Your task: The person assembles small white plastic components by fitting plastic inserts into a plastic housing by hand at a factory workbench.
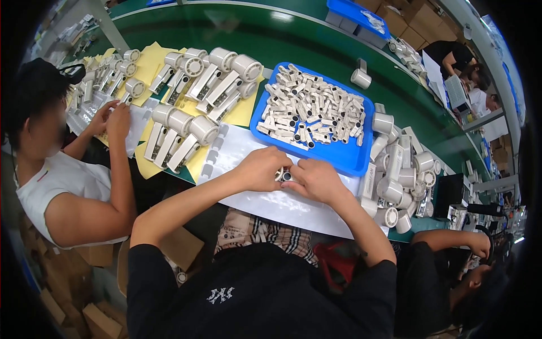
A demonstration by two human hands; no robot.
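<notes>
My left hand (264, 169) and my right hand (317, 179) meet over a white sheet (254, 200) on the bench. Both sets of fingers are closed around a small white plastic part with a dark round end (286, 176). The fingers cover most of it, so its full shape does not show. Just beyond my hands stands a blue tray (339, 160) heaped with similar small white parts (313, 104), several with black round ends. The tray's near right corner shows its bare blue bottom.
White handheld devices with round heads (189, 127) lie in rows on yellow sheets (149, 141) at the left. More are piled (398, 175) on the right. One lies alone (361, 76) beyond the tray. A co-worker (73, 186) sits close on my left, another person (446, 271) on my right.
</notes>
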